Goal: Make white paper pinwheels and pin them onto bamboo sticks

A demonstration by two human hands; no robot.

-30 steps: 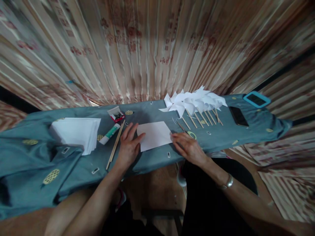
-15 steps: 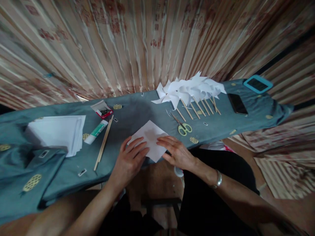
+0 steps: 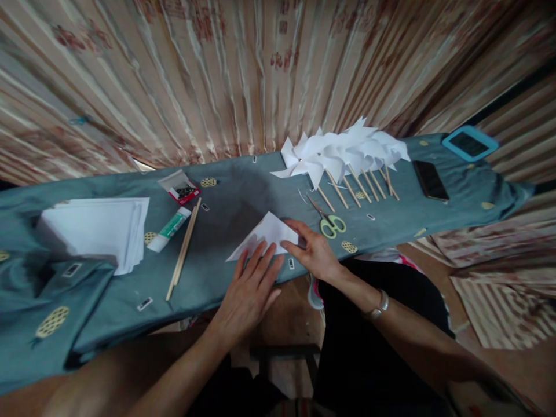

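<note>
A white sheet of paper (image 3: 270,229), folded into a triangle, lies near the front edge of the cloth-covered table. My left hand (image 3: 253,284) rests on its lower edge with the fingers stretched out flat. At the paper's right corner, my right hand (image 3: 313,250) grips it between thumb and fingers. Green-handled scissors (image 3: 332,225) lie just beyond my right hand. To the left of the paper are two wooden sticks (image 3: 185,249) and a glue stick (image 3: 169,229).
White paper pinwheels (image 3: 339,153) on sticks lie in a row at the back. A stack of white paper (image 3: 95,229) sits at the left, near a small open box (image 3: 182,189) of dark bits. A phone (image 3: 430,180) and a blue-framed device (image 3: 470,143) are at the right.
The paper has gone from an open diamond to a folded triangle. My left hand has moved right and flattened along the fold, while my right hand has shifted slightly to the paper's right corner.
</note>
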